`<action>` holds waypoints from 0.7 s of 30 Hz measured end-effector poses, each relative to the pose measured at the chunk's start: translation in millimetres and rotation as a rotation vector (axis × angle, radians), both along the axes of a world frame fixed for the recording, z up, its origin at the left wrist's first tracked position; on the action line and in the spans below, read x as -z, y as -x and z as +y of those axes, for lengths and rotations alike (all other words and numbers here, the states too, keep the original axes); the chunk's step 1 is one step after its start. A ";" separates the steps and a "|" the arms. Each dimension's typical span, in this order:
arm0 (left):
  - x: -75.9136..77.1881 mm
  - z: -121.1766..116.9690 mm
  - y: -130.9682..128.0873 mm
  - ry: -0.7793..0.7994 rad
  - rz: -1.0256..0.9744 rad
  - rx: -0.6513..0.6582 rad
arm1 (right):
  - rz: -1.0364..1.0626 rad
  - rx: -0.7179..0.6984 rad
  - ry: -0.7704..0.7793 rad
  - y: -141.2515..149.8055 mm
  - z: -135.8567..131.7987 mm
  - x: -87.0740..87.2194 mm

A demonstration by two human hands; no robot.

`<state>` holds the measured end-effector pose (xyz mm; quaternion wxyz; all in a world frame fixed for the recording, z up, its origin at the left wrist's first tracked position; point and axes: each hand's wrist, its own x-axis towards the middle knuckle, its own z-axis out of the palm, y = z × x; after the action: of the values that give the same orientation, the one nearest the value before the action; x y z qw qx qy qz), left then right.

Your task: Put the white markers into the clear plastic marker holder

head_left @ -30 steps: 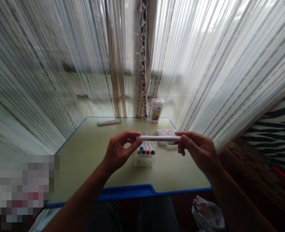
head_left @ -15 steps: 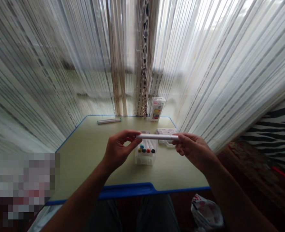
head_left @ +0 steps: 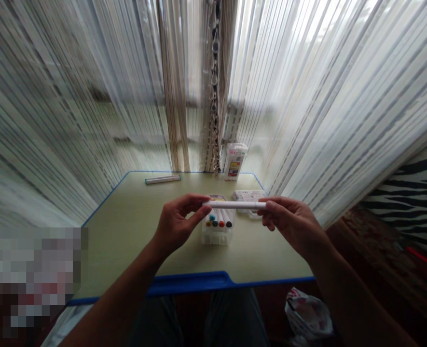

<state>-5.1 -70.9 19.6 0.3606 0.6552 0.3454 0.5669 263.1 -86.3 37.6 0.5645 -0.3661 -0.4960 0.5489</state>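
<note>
A white marker [head_left: 234,205] lies level in the air between my hands. My left hand [head_left: 179,219] pinches its left end between thumb and fingers. The right end is gripped by my right hand [head_left: 295,219], with the fingers closed around it. Beneath the marker, on the table [head_left: 133,241], rests a clear plastic case [head_left: 216,238] with several white markers in it. Their ends are yellow, blue, dark green, orange and black. Part of the case is hidden behind the held marker.
Two white markers with green ends [head_left: 162,180] lie at the back left. A clear case with a label [head_left: 235,162] stands upright at the back edge. A flat clear lid [head_left: 247,195] lies partly behind my right hand. String curtains [head_left: 126,96] hang beyond; a plastic bag [head_left: 307,313] sits below right.
The held marker has turned about its length: dark print along its side has gone out of sight, leaving plain white. Both hands keep their grip; the view has shifted slightly.
</note>
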 end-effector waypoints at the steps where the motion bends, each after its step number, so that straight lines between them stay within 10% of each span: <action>1: -0.8 -0.1 -0.2 0.008 -0.001 0.002 | -0.009 0.003 -0.020 -0.4 -0.1 0.8; 21: 0.7 0.1 2.3 0.004 0.073 -0.025 | -0.345 0.104 -0.321 -3.0 -13.2 -0.5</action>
<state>-7.4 -70.8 18.9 0.3418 0.6704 0.3677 0.5463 266.1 -99.5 38.1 0.5499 -0.3852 -0.6464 0.3626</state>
